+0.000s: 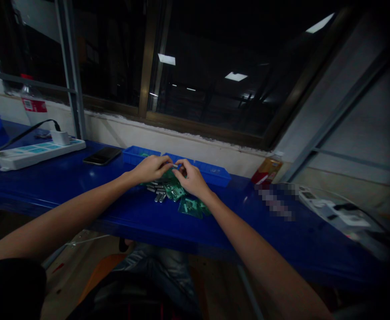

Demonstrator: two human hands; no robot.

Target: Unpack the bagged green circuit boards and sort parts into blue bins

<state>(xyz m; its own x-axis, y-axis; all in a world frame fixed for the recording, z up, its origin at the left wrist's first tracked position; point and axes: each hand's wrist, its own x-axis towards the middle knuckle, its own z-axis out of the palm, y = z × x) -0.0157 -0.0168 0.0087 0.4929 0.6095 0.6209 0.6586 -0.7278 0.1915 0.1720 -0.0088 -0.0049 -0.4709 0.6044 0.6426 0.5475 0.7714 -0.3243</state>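
My left hand (153, 169) and my right hand (191, 178) meet over the blue table, fingertips nearly touching. Between them sits a small silvery piece (175, 166), pinched by the fingers of both hands; its exact kind is too small to make out. Right below the hands lies a pile of short silver metal cylinders (159, 195). Mixed in beside it are green, shiny flat pieces (174, 192) that look like small plastic packets or boards. Another green packet (190, 207) rests nearer the front edge, below my right wrist.
Blue plastic trays (215, 173) line the back behind my hands. To the left are a phone (102, 155), a white power strip (41, 152) and a red-capped bottle (34, 104). A drink bottle (268, 169) and another power strip (335, 213) stand at right.
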